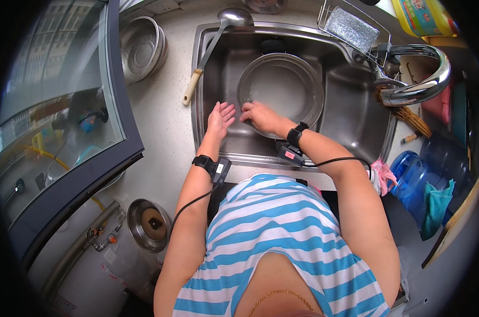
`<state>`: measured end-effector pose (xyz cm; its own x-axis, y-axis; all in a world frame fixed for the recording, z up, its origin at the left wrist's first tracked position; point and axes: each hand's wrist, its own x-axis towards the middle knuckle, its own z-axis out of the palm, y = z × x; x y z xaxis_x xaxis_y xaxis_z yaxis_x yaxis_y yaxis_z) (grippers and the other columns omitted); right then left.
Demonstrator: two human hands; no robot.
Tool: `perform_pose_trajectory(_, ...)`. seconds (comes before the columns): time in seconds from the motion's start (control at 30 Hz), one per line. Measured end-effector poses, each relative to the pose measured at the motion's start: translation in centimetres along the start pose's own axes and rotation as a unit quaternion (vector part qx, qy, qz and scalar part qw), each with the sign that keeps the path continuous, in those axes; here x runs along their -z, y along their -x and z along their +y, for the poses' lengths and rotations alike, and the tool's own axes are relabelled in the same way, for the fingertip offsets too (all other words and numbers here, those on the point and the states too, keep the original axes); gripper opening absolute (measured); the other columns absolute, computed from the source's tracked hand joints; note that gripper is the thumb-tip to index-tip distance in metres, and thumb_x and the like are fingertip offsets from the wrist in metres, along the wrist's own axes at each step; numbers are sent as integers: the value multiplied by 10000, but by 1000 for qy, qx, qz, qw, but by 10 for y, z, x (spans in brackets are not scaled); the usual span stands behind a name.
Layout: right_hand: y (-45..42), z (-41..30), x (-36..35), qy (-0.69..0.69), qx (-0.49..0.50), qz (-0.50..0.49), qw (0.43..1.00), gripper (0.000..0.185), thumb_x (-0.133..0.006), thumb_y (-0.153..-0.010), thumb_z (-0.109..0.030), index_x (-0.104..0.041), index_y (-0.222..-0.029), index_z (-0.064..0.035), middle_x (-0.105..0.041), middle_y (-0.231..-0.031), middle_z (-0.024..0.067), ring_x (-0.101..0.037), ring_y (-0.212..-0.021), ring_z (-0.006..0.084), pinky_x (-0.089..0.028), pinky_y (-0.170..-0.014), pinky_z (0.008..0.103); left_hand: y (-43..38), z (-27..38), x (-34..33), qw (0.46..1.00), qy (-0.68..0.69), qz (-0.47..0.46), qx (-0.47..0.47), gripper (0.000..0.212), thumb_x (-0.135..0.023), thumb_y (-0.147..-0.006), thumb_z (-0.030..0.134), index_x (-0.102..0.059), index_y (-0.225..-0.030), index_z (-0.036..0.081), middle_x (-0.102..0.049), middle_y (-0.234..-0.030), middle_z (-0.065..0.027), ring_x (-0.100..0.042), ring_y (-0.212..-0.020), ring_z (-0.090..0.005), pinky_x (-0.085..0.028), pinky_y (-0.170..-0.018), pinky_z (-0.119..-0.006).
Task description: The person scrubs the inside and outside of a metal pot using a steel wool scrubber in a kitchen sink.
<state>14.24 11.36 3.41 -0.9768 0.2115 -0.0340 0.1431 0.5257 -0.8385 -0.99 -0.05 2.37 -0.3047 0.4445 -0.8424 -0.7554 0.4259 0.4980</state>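
A round metal pot (320, 99) with cloudy water in it sits in the larger left bowl of the stainless steel sink (227, 51). A dark handle (273, 45) shows at its far side. At the pot's left rim, my right hand (263, 115) has its fingers curled around what looks like a steel wool scourer (248, 102), mostly hidden and blurred. Just left of the pot, my left hand (221, 119) is held palm up over the sink with fingers apart, holding nothing.
A ladle (211, 47) lies across the sink's left edge. Metal strainers (142, 49) stand beside an open window (120, 79). On the right are a faucet (426, 95), a wire rack (322, 20) with a silvery sponge (352, 27), a brush (412, 119) and a blue water bottle (412, 174).
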Motion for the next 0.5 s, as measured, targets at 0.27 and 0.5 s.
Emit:
perform_pose_trajectory(0.27,-25,-1,16,-7,-11,93,996,319,-530,-687,47,-656,-944,-95,-575,-918,101,-526,-868,315,-449,-768,377,-2,-3,-6,1000,-23,16,2,557,-328,-930,411,-310,-1318,12,-428,-1301,-166,-426,-1189,-284,-322,-969,-427)
perform_pose_trajectory(0.5,-2,-5,5,63,23,-30,997,275,-540,-727,-13,-649,-966,-93,-575,-913,80,-523,-877,291,-445,-790,363,0,-4,-11,999,-33,7,0,550,-338,-929,400,-319,-1313,7,-410,-1314,-177,-417,-1194,-292,-312,-976,-428)
